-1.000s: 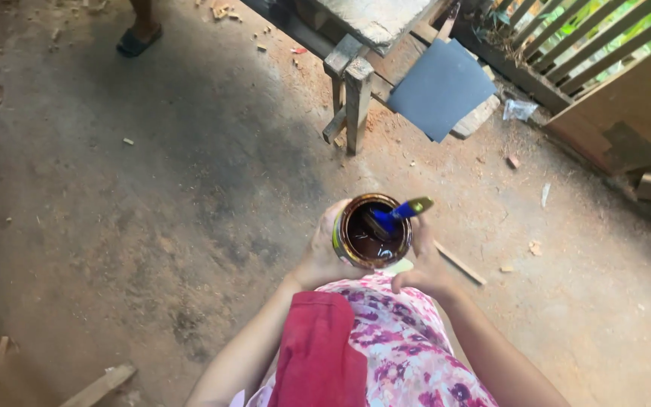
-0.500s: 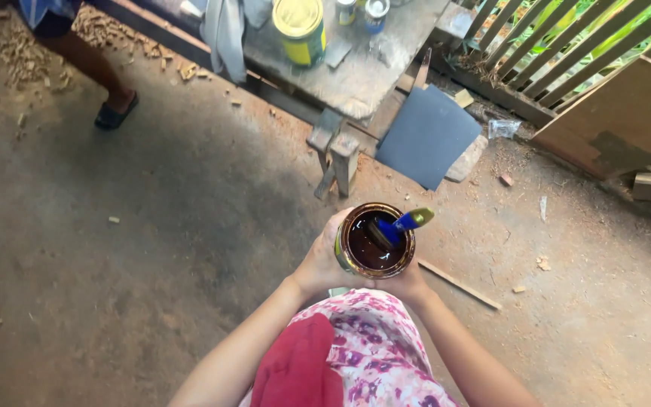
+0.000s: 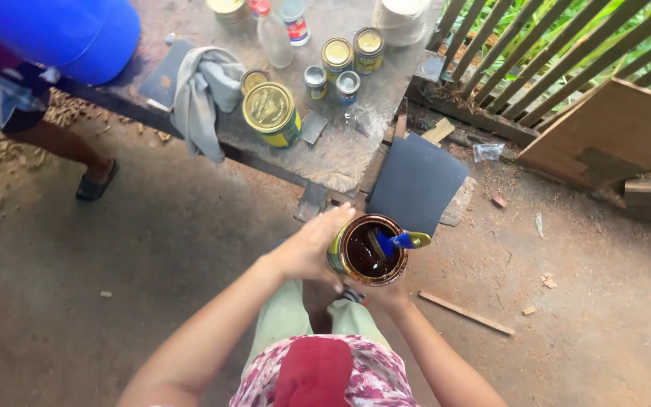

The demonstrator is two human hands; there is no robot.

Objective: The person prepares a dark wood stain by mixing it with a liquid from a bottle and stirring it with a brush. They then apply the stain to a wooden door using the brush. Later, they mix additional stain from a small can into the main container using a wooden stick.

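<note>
Since the earlier frames the view has been carried forward, so that the workbench (image 3: 340, 162) with its tins is now seen in full above the hands. An open tin of dark liquid (image 3: 368, 250) is held upright, mouth toward the camera, over the dirt floor just short of the bench. The left hand (image 3: 312, 249) is wrapped around the tin's left wall; the right hand (image 3: 384, 292) is cupped under its base, its fingers largely hidden. A blue-handled brush (image 3: 395, 242) stands in the liquid, its long axis slanting up and to the right, the handle end projecting past the rim. Beyond lie a dark board (image 3: 414, 183), a yellow-lidded can (image 3: 270, 111) and a grey cloth (image 3: 201, 94).
</note>
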